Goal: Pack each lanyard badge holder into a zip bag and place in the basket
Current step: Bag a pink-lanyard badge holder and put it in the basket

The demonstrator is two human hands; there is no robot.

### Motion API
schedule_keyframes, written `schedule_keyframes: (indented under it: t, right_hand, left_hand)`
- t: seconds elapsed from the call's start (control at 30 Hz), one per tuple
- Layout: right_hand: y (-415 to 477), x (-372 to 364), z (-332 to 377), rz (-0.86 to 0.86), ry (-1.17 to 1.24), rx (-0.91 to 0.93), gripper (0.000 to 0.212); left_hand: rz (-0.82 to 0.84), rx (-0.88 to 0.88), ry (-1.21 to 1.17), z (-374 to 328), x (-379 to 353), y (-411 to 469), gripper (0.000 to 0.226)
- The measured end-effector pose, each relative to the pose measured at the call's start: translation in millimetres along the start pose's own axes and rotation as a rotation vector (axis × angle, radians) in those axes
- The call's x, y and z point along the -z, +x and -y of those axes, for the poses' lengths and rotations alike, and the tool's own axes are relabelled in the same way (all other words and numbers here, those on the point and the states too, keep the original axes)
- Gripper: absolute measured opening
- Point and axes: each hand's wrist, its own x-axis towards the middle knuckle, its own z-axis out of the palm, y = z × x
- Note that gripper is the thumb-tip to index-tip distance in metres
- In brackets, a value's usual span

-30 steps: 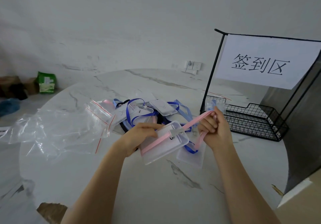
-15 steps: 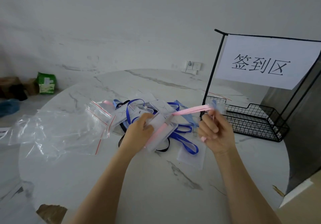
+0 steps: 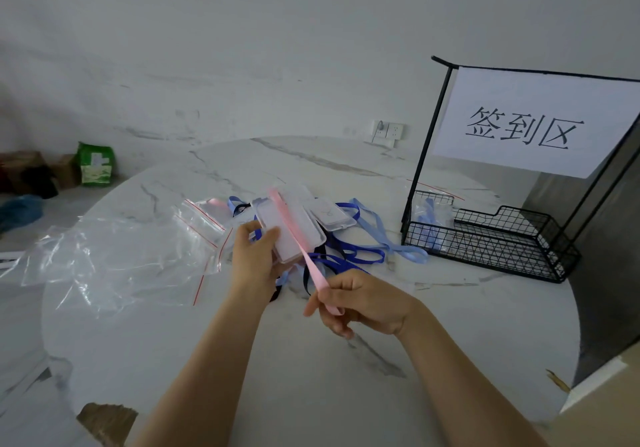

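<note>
**Left hand [image 3: 256, 256] grips holder [image 3: 310, 230], right hand [image 3: 363, 304] pinches pink strap [image 3: 313, 270]**

Thumb and fingers of the left hand curl round the near end of the clear holder. They lift it off the table [image 3: 311, 394], to the left of the basket [image 3: 485, 259]. The right hand pinches the strap between thumb and fingers, left of the basket and closer to the person than it is. The strap lies across the face of the holder and runs straight down to that hand, pulled tight.

The person is probably holding it this way to make the long strap small. One hand keeps the holder steady while the other can wind or fold the strap against it. A loose, dangling strap would be hard to push into a bag.

More holders [image 3: 329, 216] and blue straps [image 3: 356, 256] lie in a heap just left of the basket, waiting for their turn. The zip bags [image 3: 114, 259] lie flat much farther left of the basket, past the heap. They are on the left hand's side, so that hand should reach one easily.

One packed bag [image 3: 431, 218] with a blue strap inside sits in the basket's left corner. The basket stands under a paper sign [image 3: 530, 124]. With so many holders outside the basket, most of the job seems yet to be done.
</note>
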Motion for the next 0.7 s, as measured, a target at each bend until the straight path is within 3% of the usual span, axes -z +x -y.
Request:
schedule_keyframes:
  t: [0.17, 0.3, 0.4, 0.53, 0.7]
  right_hand:
    - [4, 0, -1, -0.086, -0.129, -0.114, 0.028]
    - [9, 7, -5, -0.32, -0.067, -0.122, 0.024]
    - [11, 10, -5, -0.521, -0.028, -0.067, 0.018]
    - [14, 8, -5, -0.741, -0.007, 0.044, 0.015]
    - [13, 7, -1, -0.859, 0.002, 0.122, 0.014]
  left_hand:
    - [0.039, 0.175, -0.298, -1, 3, 5, 0.014]
    - [0.097, 0.261, -0.409, -5, 6, 3, 0.013]
    - [0.136, 0.276, -0.277, -5, 5, 0, 0.023]
    - [0.208, 0.244, 0.016, 0, 3, 1, 0.019]
    - [0.254, 0.229, 0.291, 7, 3, 6, 0.021]
